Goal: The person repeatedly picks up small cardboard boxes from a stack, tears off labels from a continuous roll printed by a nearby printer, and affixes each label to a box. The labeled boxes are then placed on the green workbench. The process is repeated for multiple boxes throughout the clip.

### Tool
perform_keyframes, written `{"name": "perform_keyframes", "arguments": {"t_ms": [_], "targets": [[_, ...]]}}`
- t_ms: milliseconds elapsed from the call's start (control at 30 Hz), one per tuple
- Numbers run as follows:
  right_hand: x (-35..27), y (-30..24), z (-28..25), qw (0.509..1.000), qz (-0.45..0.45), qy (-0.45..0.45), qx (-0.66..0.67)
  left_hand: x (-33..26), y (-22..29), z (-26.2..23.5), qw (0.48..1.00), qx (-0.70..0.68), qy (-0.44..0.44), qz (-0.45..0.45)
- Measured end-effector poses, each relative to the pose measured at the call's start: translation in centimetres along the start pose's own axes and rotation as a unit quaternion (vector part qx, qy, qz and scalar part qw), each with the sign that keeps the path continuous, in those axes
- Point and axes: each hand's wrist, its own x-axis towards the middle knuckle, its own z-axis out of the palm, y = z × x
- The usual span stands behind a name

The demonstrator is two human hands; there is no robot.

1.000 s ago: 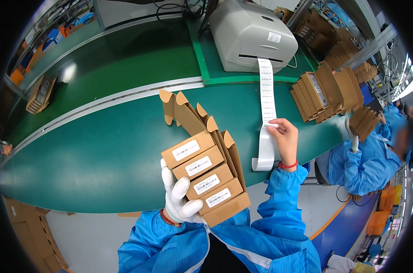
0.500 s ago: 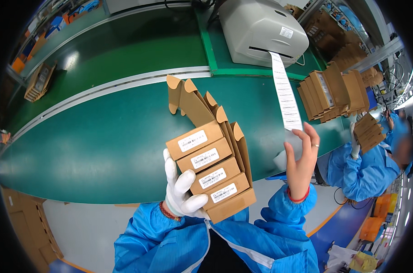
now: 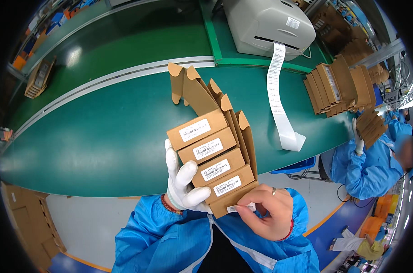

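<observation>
My left hand [image 3: 183,184], in a white glove, grips a row of several small brown cardboard boxes [image 3: 236,159]. Their lids stand open on the far side, and most of the near faces carry a white printed label. My bare right hand [image 3: 271,213] is at the nearest box of the row, thumb and forefinger pinching a small white label [image 3: 232,209] against its face. The fingers cover part of that label. From the slot of a grey label printer [image 3: 265,25], a long label strip [image 3: 274,98] curls down onto the green table.
More open cardboard boxes [image 3: 322,91] stand at the right of the green table [image 3: 102,136]. Another small stack [image 3: 40,77] lies at the far left. At the right, a person in blue [image 3: 361,168] holds brown boxes. A blue bin [image 3: 295,166] sits below the table edge.
My right hand has moved from the end of the label strip to the nearest box, bringing a label. The strip now hangs loose, its end curled on the table.
</observation>
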Motion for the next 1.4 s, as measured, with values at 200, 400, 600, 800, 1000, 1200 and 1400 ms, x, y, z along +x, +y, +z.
{"name": "perform_keyframes", "arguments": {"t_ms": [200,400,600,800,1000,1200,1400], "targets": [[0.5,-0.1,0.3,0.998,-0.02,0.0,-0.064,-0.2,0.1,0.2,1.0,0.004,-0.001,-0.012],[0.3,-0.2,1.0,0.987,-0.063,0.011,-0.149,-0.7,0.3,0.2,1.0,-0.004,0.004,-0.012],[0.9,1.0,0.8,0.97,-0.046,0.084,-0.225,-0.6,-0.4,0.7,1.0,-0.011,0.017,-0.002],[0.5,4.3,0.2,0.957,-0.177,0.157,-0.166,-0.3,0.0,-0.1,1.0,0.014,-0.01,-0.01],[-1.2,8.5,4.4,0.892,-0.343,0.293,-0.041,-0.7,-0.2,-0.2,1.0,-0.004,0.015,-0.025],[-4.0,8.8,8.2,0.801,-0.358,0.48,-0.005,0.9,0.1,-1.1,1.0,-0.013,0.01,-0.017],[-4.3,8.5,7.9,0.811,-0.345,0.472,-0.015,1.6,0.3,-0.6,0.999,-0.007,0.045,-0.016]]}}
